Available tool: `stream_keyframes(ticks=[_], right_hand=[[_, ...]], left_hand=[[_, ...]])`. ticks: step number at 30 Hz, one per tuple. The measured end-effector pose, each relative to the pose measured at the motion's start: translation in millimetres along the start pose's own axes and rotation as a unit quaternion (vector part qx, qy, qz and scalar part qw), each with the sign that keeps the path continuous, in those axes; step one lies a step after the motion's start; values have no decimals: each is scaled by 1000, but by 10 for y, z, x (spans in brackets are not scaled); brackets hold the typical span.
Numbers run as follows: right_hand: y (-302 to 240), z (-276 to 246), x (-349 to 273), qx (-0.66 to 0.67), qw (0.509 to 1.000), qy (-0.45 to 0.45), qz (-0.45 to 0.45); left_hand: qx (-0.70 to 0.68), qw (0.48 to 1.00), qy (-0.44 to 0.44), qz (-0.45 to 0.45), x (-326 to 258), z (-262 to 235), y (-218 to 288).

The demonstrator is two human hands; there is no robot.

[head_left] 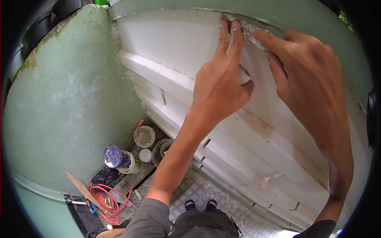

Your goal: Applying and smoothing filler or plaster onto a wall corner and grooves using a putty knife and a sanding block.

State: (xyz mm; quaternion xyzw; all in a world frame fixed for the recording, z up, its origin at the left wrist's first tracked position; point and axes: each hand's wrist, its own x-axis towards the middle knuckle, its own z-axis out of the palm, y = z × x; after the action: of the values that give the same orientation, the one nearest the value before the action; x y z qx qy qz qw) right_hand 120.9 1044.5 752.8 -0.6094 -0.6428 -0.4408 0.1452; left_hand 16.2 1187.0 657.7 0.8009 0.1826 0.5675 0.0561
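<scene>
My left hand [219, 84] reaches up to the top of a white panelled wall [166, 37]. Its index and middle fingers are stretched, their tips touching the seam below a green ledge [190, 11]. The other fingers curl in around a pale object with a dark edge [244, 75], mostly hidden by the hand. Right beside those fingertips, my right hand [307, 65] is closed on a flat scraper smeared with whitish paste [249, 31], which lies along the same seam. Its handle is hidden by the fingers.
A green wall [59, 103] meets the panels at the left. Below stand a paint-stained blue-lidded bucket [114, 156], a round tub [144, 137] and grey bowls [158, 152]. A red hose [113, 198] and a broom [79, 184] lie near wooden slats. Tiled floor [190, 186] is underfoot.
</scene>
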Motion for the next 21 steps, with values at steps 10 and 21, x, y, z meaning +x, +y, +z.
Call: stream_keyframes(ticks=[10, 21], right_hand=[[-64, -21, 33, -16, 999, -22, 24], [-11, 46, 0, -23, 999, -18, 14]], left_hand=[[4, 999, -26, 22, 30, -65, 5], [-5, 1000, -8, 22, 13, 17, 65]])
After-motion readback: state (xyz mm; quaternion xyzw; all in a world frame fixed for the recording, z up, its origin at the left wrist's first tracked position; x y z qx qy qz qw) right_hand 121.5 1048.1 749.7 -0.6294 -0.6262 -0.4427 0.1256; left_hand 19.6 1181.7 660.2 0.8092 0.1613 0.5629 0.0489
